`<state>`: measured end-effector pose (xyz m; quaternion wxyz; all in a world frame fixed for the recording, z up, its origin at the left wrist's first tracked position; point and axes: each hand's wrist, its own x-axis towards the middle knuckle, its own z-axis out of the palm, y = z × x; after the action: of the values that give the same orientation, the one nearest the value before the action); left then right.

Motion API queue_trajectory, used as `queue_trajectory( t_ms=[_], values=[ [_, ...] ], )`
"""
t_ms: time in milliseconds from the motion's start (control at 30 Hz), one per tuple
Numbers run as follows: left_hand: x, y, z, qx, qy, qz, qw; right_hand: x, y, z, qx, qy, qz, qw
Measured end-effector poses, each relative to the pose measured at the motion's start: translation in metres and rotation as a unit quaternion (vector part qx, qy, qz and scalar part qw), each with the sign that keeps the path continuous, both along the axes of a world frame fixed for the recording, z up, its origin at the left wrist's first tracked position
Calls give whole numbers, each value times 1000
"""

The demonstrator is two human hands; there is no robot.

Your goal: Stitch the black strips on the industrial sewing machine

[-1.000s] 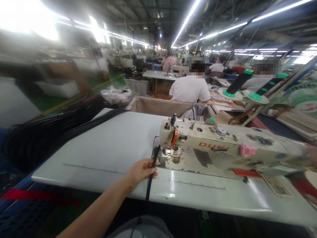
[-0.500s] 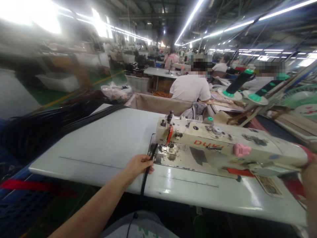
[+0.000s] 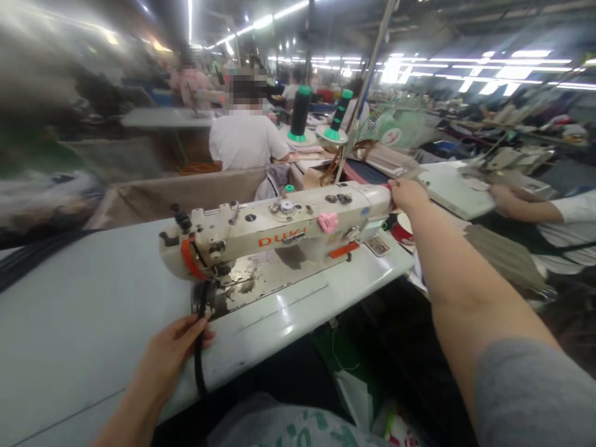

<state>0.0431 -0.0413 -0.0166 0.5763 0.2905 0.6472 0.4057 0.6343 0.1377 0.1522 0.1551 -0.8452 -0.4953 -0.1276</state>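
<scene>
By the left hand, a flat black strap is gripped; by the right, a cream sewing machine. Stitching appears unfinished.

Bright ceiling tubes shine overhead, with distant patches at upper right burnt out to white, while the roof between them is dim. A soft glare streak lies on the pale tabletop, and the space beneath it sinks into deep shadow. The sewing machine is fairly sharp; the far left and right smear and stretch, and pixel blocks mask heads in the background.
</scene>
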Motion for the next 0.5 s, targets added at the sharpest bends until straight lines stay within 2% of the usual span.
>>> queue_trajectory(
  t_ms=[167,233,300,400,500],
  values=[
    [1,-1,2,-24,15,10,1000,-31,-47,-77,108,79,-32,991],
    [1,0,4,-28,23,4,999,-38,-57,-95,137,106,-33,984],
    [1,1,5,-38,19,-5,999,-36,-52,-90,165,120,-40,978],
    [1,2,5,-47,0,-4,999,-20,-27,-53,181,132,-39,974],
    [-2,0,2,-33,-7,8,999,-5,-4,-20,155,148,-30,976]
  ],
)
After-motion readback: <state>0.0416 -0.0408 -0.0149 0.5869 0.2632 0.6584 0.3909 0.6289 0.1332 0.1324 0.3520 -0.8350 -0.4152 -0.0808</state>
